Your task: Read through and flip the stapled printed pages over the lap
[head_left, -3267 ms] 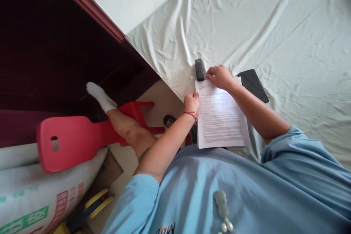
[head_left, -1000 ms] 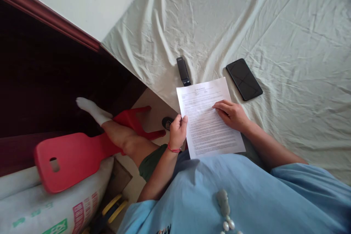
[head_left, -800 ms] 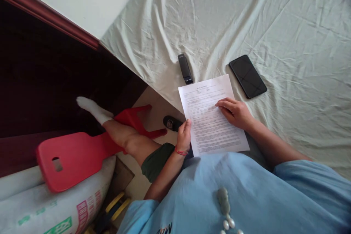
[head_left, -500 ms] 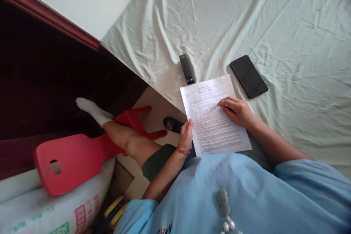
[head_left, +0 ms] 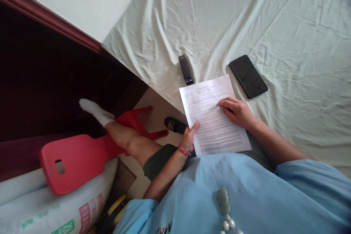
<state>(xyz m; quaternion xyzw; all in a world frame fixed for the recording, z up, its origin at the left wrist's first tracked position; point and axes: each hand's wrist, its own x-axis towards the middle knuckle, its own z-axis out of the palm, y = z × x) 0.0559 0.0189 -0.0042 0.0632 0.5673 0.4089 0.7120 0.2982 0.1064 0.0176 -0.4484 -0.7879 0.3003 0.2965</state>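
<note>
A printed sheet of paper (head_left: 216, 128) lies partly over the edge of the bed and reaches back to my blue shirt. My left hand (head_left: 189, 137) grips its left edge, thumb on top and fingers underneath, out of sight. On the upper right of the page rests my right hand (head_left: 237, 111), its fingers loosely extended over the printed lines and holding nothing. Just beyond the sheet's top left corner is a small black oblong object (head_left: 186, 70), shaped like a stapler. A black phone (head_left: 248, 76) lies screen up to the right of the sheet's top corner.
A wrinkled pale green bedsheet (head_left: 296, 62) spreads across the top and right. To the left stands a red plastic chair (head_left: 74, 164), with my leg (head_left: 128, 142) over it. Below are a white printed sack (head_left: 71, 212) and a black slipper (head_left: 175, 125).
My left thumb has shifted right, further onto the sheet. My right hand and the paper look nearly still; the view has moved slightly.
</note>
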